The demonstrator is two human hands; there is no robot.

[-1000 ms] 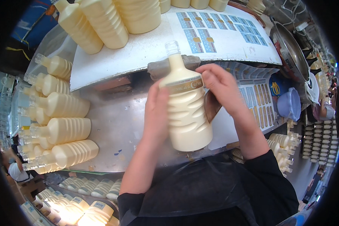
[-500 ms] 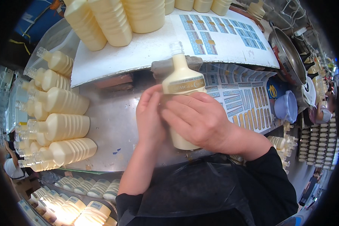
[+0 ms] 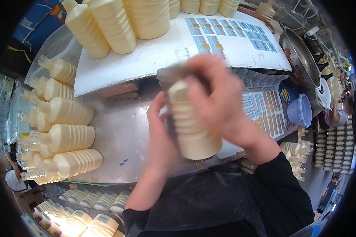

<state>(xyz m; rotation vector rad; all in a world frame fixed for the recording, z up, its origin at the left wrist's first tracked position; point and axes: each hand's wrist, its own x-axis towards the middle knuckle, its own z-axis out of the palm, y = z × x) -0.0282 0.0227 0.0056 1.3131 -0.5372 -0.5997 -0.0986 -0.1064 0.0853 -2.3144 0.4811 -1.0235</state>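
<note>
A cream-coloured bottle [image 3: 195,136] with ridged sides and a clear glass neck stands tilted in front of me, its base nearest my apron. Across its shoulder my right hand [image 3: 217,98], smeared by motion, is closed around the upper part and hides much of it. Close along the bottle's left side is my left hand [image 3: 161,132], fingers apart; whether it touches the bottle is hard to see. Behind the bottle's neck lies a dark grey block [image 3: 167,76].
Cream bottles [image 3: 71,112] lie stacked at the left. More stand on a white raised board [image 3: 146,51], which also carries blue label sheets [image 3: 207,41]. Gold and blue labels [image 3: 261,104] lie beneath its edge. A lilac bucket [image 3: 300,111] and round pan [image 3: 300,57] sit right.
The bottle has turned, so its gold label no longer faces me and ridges show instead. My right hand rose to its shoulder. My left hand's fingers parted.
</note>
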